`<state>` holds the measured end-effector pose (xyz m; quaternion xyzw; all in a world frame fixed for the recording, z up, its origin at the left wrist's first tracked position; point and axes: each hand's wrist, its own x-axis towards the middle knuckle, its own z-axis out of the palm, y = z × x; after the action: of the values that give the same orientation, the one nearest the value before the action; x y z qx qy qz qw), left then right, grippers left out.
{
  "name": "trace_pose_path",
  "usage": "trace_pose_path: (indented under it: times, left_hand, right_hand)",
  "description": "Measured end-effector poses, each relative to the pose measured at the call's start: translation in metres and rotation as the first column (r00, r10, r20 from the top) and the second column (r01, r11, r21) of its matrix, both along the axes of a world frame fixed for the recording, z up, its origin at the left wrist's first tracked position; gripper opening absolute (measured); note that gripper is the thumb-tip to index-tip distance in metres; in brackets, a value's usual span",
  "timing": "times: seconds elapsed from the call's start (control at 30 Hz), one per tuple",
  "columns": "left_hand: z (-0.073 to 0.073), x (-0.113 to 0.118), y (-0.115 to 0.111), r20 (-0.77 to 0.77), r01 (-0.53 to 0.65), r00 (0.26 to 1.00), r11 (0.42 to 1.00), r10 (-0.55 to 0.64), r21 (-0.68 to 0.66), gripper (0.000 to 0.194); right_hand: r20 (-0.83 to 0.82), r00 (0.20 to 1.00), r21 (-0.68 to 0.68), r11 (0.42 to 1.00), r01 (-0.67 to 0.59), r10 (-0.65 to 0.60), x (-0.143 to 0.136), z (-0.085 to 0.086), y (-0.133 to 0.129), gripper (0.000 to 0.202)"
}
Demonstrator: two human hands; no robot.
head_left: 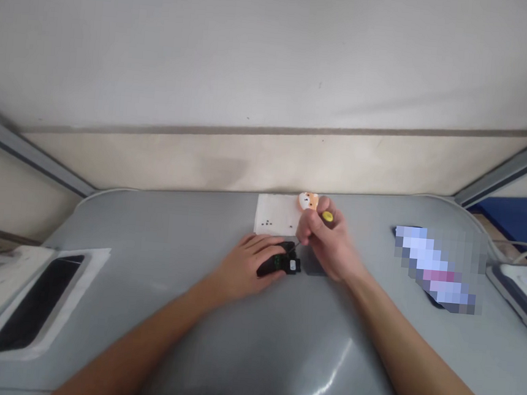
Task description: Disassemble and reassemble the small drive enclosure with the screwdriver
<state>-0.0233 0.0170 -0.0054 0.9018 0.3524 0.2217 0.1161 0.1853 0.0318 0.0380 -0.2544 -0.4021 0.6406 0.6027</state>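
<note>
Near the middle of the grey desk, my left hand (247, 266) is wrapped round a small black device (281, 260) with a green part and a pale label, holding it down. My right hand (328, 240) grips a screwdriver with a yellow handle end (327, 216); its thin shaft slants down to the device. Behind them lies a white paper (277, 212) with several tiny dark screws (267, 223) on it. An orange and white animal-faced item (308, 201) is at the paper's right side, beside my right fingers. A dark flat piece (313, 263) lies partly under my right hand.
On the right are a phone with a blurred screen (432, 267) and a white and dark device (522, 294) with cables. A black flat object (37, 304) rests on white paper at the left. The grey desk (172, 232) meets a wall behind.
</note>
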Motion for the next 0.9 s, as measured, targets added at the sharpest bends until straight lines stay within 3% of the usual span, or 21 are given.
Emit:
trace_pose_path:
  times: [0.1,0.2,0.27,0.5,0.73,0.9]
  left_hand:
    - [0.0001,0.0002,-0.0001,-0.007,-0.003,1.0,1.0,0.003,-0.011,0.031]
    - [-0.0005,0.0003,-0.0004,-0.013,-0.012,1.0,1.0,0.012,-0.012,0.031]
    - [-0.0008,0.0004,-0.0005,-0.011,-0.013,1.0,1.0,0.013,-0.004,0.03]
    - [-0.0006,0.0003,-0.0006,0.008,-0.003,1.0,1.0,0.003,-0.008,0.025]
    - [-0.0001,0.0004,-0.0006,0.004,-0.001,1.0,1.0,0.001,-0.002,0.025]
    - [0.0001,0.0003,-0.0007,0.001,0.009,1.0,1.0,-0.009,-0.01,0.026]
  right_hand:
    - [0.035,0.999,0.028,0.999,0.036,-0.037,-0.0016,0.0,0.0012,0.033]
    - [0.002,0.999,-0.003,0.999,-0.034,0.034,-0.0006,0.0033,0.001,0.038]
    - [-0.021,0.998,-0.013,0.998,-0.062,0.062,0.0007,0.0054,-0.0005,0.031]
    - [0.067,0.996,-0.033,0.997,0.068,-0.066,-0.0004,0.0044,0.0,0.046]
    - [-0.045,0.998,-0.043,0.998,-0.044,0.042,0.0022,0.0063,0.0009,0.034]
    - [0.065,0.997,-0.027,0.998,0.052,-0.05,-0.0001,0.0024,0.0001,0.042]
